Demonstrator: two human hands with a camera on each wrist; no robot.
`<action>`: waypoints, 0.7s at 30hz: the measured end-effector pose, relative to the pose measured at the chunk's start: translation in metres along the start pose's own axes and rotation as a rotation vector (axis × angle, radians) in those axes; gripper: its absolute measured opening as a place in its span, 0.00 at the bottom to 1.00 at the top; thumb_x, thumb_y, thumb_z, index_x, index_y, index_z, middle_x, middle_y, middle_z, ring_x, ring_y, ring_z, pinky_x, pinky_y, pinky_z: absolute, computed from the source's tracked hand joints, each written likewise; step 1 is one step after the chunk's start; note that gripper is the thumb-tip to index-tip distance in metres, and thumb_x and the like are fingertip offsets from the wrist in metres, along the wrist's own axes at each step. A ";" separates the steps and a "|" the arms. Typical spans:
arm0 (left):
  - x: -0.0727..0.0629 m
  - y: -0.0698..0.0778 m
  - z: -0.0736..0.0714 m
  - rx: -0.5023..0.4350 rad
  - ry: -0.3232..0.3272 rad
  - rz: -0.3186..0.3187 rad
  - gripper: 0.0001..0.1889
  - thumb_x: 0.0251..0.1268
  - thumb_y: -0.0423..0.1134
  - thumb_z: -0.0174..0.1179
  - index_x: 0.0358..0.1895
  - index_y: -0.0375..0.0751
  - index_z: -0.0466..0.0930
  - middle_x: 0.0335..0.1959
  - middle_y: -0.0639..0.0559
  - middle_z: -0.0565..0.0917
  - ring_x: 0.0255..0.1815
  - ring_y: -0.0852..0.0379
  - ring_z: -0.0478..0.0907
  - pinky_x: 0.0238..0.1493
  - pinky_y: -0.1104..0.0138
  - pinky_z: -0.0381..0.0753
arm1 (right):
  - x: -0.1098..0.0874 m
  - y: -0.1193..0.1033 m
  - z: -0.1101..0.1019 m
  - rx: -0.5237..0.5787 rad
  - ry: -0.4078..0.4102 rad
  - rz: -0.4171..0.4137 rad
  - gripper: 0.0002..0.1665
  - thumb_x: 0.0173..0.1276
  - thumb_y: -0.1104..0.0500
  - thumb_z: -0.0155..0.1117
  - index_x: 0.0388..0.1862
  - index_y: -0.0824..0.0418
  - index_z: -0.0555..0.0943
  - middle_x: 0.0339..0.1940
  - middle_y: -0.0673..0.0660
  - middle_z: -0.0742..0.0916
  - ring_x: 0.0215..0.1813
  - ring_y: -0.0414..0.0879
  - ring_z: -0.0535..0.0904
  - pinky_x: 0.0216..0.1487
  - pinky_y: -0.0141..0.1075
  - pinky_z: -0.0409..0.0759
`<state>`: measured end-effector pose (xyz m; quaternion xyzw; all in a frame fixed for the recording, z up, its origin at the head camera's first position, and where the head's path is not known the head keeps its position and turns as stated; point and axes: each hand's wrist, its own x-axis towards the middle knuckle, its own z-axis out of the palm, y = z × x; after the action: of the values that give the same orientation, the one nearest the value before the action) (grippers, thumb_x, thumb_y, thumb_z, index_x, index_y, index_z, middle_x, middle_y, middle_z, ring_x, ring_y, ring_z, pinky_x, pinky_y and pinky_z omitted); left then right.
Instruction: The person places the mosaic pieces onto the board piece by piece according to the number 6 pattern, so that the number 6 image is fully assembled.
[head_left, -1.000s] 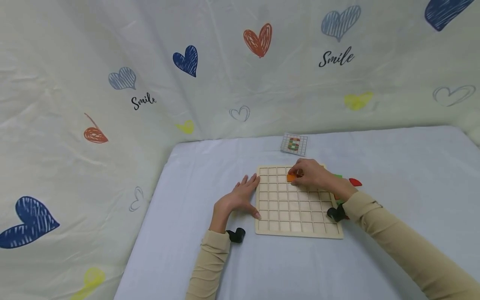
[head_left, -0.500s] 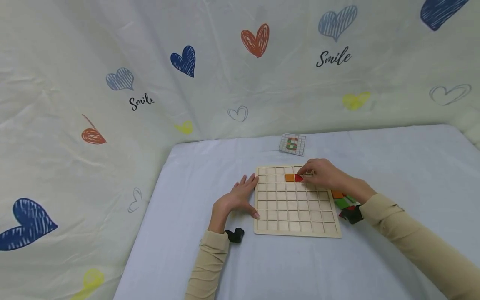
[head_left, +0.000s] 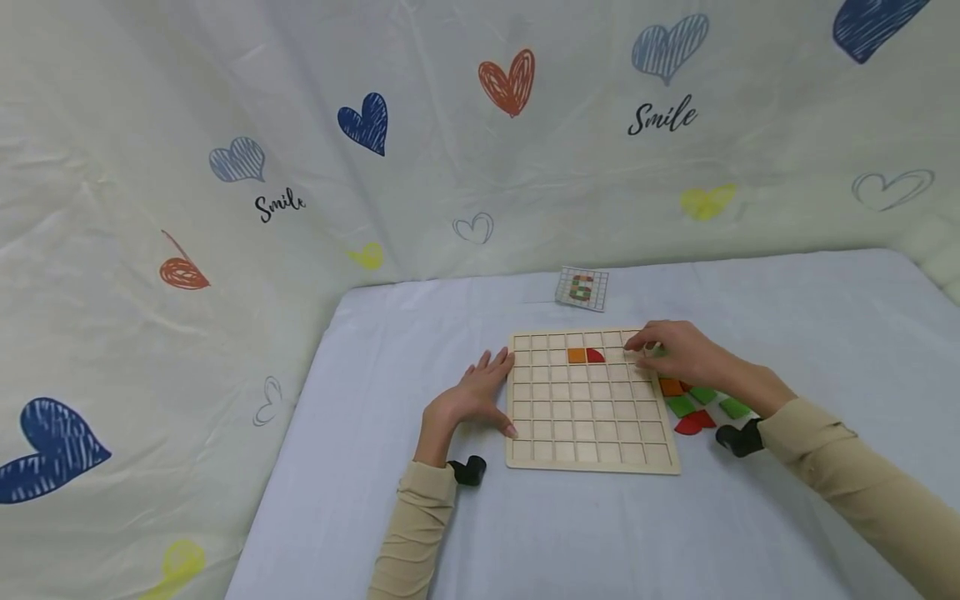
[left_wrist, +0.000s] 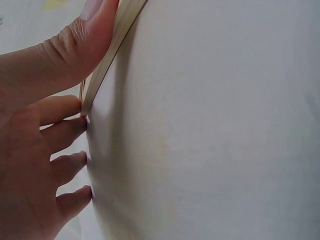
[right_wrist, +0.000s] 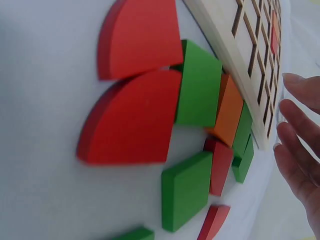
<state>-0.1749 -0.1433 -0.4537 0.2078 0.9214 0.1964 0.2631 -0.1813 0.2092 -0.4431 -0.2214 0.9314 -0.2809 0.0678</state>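
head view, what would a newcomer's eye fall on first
Likely the orange square and red quarter-circle, side by side toward the far edge of the pale grid board. Next, perhaps, the loose red, green and orange pieces by the board's right edge, and the coloured hearts on the pale backdrop behind.

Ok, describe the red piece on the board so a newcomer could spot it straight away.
On the white-covered table, find the pale wooden grid board. Near its far edge sits an orange square. The red piece is directly beside it, on the person's right: unlike that square it has a curved side, and unlike the loose red pieces, it lies on the board.
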 end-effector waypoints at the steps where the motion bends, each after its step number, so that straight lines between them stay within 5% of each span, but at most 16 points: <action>1: 0.000 0.000 0.000 -0.004 0.002 0.001 0.68 0.46 0.46 0.84 0.85 0.43 0.42 0.87 0.49 0.40 0.87 0.46 0.32 0.86 0.51 0.38 | -0.002 0.002 -0.001 -0.005 0.004 0.003 0.14 0.66 0.65 0.72 0.50 0.66 0.88 0.42 0.55 0.89 0.44 0.50 0.81 0.47 0.46 0.84; 21: 0.001 -0.002 0.001 -0.027 0.005 0.001 0.69 0.45 0.46 0.84 0.85 0.44 0.41 0.87 0.50 0.40 0.87 0.47 0.31 0.86 0.50 0.37 | -0.038 0.037 -0.012 -0.038 0.001 0.092 0.16 0.62 0.63 0.76 0.47 0.69 0.87 0.37 0.54 0.87 0.37 0.45 0.77 0.34 0.29 0.79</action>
<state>-0.1751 -0.1440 -0.4555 0.2042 0.9193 0.2095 0.2634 -0.1644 0.2598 -0.4530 -0.1793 0.9458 -0.2597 0.0759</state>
